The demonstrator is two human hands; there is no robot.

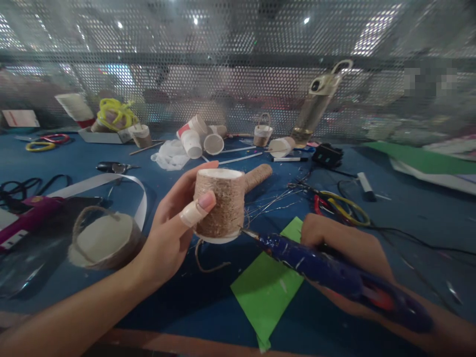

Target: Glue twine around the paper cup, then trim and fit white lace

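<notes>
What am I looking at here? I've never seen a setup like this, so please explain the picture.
There is no robot: you see a person's left hand and right hand. The one picture comes from a camera worn on the head, looking forward and down. The left hand holds a twine-wrapped cup with a handle. The right hand holds a blue tool, perhaps a glue gun, its tip at the cup's lower edge; whether they touch is hard to tell. On the blue table lie green paper, a small basket and, farther back, white cups.
</notes>
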